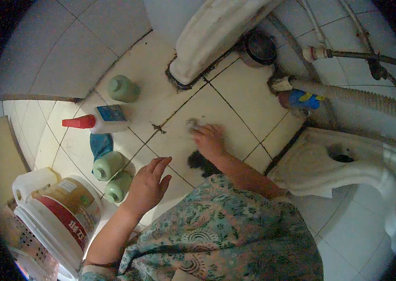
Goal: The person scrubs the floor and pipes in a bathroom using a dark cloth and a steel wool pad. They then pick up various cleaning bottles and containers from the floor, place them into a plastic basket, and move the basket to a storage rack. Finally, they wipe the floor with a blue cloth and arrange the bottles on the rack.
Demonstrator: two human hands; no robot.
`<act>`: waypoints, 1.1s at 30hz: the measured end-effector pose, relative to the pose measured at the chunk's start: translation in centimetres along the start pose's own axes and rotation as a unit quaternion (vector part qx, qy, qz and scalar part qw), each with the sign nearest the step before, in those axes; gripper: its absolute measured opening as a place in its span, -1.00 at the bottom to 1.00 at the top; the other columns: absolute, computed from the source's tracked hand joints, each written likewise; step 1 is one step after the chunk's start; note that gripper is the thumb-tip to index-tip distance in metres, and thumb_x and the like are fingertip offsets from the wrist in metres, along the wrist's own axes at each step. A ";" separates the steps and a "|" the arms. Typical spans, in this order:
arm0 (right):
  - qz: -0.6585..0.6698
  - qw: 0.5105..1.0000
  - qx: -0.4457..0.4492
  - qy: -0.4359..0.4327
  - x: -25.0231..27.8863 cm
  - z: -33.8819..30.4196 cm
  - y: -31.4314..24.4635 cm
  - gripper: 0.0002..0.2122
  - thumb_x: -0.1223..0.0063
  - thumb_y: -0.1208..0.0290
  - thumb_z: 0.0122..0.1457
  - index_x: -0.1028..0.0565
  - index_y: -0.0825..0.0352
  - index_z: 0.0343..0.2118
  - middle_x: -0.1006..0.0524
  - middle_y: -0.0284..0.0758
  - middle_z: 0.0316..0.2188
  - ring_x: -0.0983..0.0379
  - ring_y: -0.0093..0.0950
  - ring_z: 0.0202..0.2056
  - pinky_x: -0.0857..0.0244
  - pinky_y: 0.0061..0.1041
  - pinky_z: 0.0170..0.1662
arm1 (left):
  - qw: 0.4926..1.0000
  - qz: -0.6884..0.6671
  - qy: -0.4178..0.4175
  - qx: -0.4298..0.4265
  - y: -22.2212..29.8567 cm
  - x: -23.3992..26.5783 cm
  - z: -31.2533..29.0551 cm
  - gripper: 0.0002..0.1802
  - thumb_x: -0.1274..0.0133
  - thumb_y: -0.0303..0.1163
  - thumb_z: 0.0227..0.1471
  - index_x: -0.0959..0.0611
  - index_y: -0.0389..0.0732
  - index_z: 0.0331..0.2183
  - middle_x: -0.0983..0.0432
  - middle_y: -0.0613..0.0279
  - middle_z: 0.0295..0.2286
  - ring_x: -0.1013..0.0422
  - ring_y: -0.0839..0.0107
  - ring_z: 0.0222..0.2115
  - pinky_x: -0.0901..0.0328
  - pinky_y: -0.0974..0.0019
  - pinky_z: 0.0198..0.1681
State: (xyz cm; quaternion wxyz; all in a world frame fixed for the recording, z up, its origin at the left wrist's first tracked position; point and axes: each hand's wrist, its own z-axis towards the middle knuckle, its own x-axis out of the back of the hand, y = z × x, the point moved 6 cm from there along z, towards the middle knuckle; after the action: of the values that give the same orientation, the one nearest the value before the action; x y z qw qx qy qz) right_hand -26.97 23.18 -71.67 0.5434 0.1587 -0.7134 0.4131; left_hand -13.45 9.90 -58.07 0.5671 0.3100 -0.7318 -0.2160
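My right hand point(211, 141) is low over the cream tiled floor point(172, 117), its fingers closed on a small grey wad point(192, 124) like a scouring pad. Blur hides the wad's exact kind. Nothing shows in my left hand point(149, 182), which hovers over the floor with fingers stretched out. Left of it, two pale green bottles point(108, 165) stand together. Beyond them are a teal object point(101, 145), a white bottle with a red nozzle point(111, 121) and another green bottle point(123, 89). Below my right hand lies a dark patch point(200, 162) I cannot identify.
A white ceramic base point(193, 56) rises at the far side, beside a dark round container point(260, 48). At right are a ribbed hose point(357, 96), a blue-and-yellow item point(305, 99) and a white ceramic basin point(310, 145). A large bucket point(62, 225) and white jug point(34, 180) stand at left.
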 end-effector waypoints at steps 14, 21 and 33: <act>-0.194 0.927 -0.301 0.110 5.1 -0.3 26.7 -0.78 0.01 0.35 0.06 -0.53 0.16 -0.21 -0.55 -0.24 -0.39 -0.47 -0.26 -0.38 -0.34 -0.27 -0.27 | 1.000 0.009 0.003 0.018 -0.8 -0.1 -1.4 -0.51 -0.08 -0.46 -0.09 -0.39 -0.18 -0.04 -0.40 0.08 -0.15 -0.40 0.06 -0.27 -0.33 0.13 -0.24; 0.022 0.988 0.129 0.079 -0.5 1.7 -2.4 -0.80 -0.01 0.49 -0.03 -0.55 0.19 -0.31 -0.52 -0.34 -0.40 -0.41 -0.27 -0.30 -0.21 -0.20 -0.11 | 0.999 0.037 0.000 -0.036 0.8 -0.4 0.2 -0.50 -0.08 -0.46 -0.09 -0.39 -0.20 -0.04 -0.41 0.08 -0.18 -0.39 0.08 -0.21 -0.32 0.15 -0.17; -0.332 0.883 -0.328 -0.049 6.6 -17.1 20.9 -0.79 0.02 0.47 0.06 -0.50 0.28 -0.21 -0.51 -0.28 -0.24 -0.41 -0.37 -0.23 -0.31 -0.39 -0.23 | 1.000 -0.009 -0.012 0.005 -1.4 -0.8 -0.7 -0.53 -0.07 -0.46 -0.08 -0.42 -0.15 -0.05 -0.41 0.08 -0.16 -0.41 0.04 -0.27 -0.34 0.13 -0.24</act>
State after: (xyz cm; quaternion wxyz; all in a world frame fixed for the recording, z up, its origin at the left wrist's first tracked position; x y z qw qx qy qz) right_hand -32.43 50.40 -73.27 0.6344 0.2192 -0.7391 -0.0575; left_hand -12.37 9.53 -59.41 0.5551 0.3167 -0.7365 -0.2215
